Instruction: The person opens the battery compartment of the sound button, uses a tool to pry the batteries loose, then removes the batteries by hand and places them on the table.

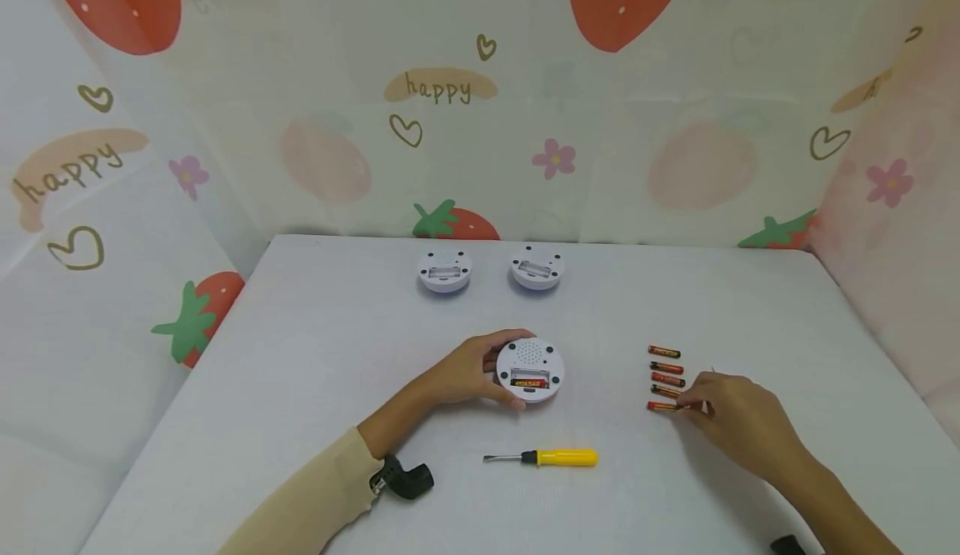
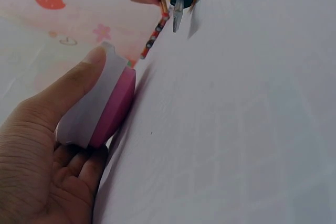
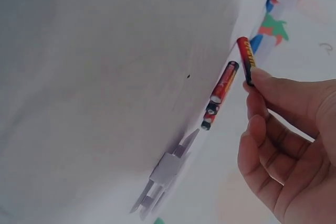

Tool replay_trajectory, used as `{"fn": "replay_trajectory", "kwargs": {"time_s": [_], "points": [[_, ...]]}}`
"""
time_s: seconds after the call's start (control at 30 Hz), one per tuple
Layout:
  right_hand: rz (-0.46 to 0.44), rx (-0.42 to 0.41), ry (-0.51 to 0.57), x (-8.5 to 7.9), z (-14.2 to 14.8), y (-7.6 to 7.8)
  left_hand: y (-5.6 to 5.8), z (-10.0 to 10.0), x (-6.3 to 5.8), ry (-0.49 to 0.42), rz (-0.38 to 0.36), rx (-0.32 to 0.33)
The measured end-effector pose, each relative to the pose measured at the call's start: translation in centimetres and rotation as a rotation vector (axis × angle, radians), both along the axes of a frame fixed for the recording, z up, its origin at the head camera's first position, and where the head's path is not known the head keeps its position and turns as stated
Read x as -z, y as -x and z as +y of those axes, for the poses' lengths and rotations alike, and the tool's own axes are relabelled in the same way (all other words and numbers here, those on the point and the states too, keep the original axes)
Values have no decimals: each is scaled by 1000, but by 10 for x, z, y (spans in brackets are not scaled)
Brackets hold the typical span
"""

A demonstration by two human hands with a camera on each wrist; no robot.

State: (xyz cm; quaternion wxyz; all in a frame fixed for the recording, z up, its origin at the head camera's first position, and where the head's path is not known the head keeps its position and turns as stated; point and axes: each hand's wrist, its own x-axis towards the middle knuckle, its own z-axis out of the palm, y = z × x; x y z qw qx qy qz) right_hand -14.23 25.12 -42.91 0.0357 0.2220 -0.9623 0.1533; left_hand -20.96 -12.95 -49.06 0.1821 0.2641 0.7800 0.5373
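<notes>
My left hand point(image 1: 468, 372) grips a round white device point(image 1: 530, 355) by its left side. Its back, with speaker holes and an uncovered battery compartment, faces up, and a red battery point(image 1: 529, 383) lies in the compartment. In the left wrist view my thumb is on the white casing point(image 2: 97, 98), and its other side is magenta point(image 2: 116, 106). Over at the right, my right hand point(image 1: 738, 422) pinches one end of a red and black battery point(image 3: 245, 53) between thumb and finger. Several similar batteries point(image 1: 666, 367) lie in a column beside it.
A screwdriver point(image 1: 562, 457) with a yellow handle lies between the arms, nearer the front. Two more white devices point(image 1: 445, 272) point(image 1: 537, 269) stand at the table's back edge. Pale plastic pieces point(image 3: 165, 169) lie past the batteries in the right wrist view. Patterned cloth surrounds the table.
</notes>
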Motion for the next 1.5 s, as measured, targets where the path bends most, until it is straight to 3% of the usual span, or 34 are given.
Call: {"fn": "replay_trajectory", "kwargs": {"time_s": [0.5, 0.83, 1.13, 1.5], "points": [[-97, 19, -79, 5, -1, 8, 0, 0, 0, 12, -7, -3], [-87, 30, -93, -2, -5, 9, 1, 0, -1, 1, -5, 2], [-45, -12, -8, -18, -36, 13, -1, 0, 1, -3, -25, -1], [-24, -100, 26, -24, -90, 19, 1, -1, 2, -19, -13, 13]]}}
